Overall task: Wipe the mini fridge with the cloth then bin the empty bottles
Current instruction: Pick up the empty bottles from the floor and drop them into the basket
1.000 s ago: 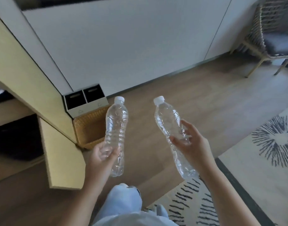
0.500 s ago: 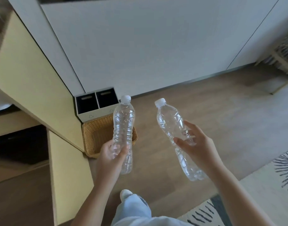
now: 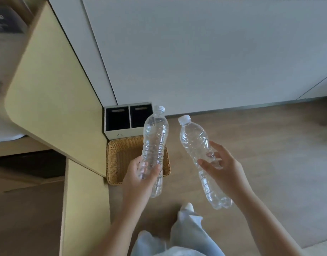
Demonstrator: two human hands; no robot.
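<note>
My left hand (image 3: 138,179) grips the lower half of a clear empty bottle (image 3: 155,133) with a white cap, held nearly upright above a woven wicker basket (image 3: 118,161) on the floor. My right hand (image 3: 221,169) holds a second clear empty bottle (image 3: 195,141), white-capped and tilted left, over the bare wooden floor. Behind the basket stands a white two-compartment bin (image 3: 120,133) with dark openings and a recycling mark on its front. No cloth and no mini fridge show in this view.
A pale yellow desk (image 3: 48,93) with its side panel (image 3: 85,209) fills the left. White cabinet doors (image 3: 196,52) run along the back. Wooden floor (image 3: 270,154) spreads to the right. My legs in light trousers (image 3: 186,235) are below.
I have stepped closer to the bin and basket, which now sit nearer the centre. Both bottles stay gripped; the left one now hangs over the basket. The rug has left the view.
</note>
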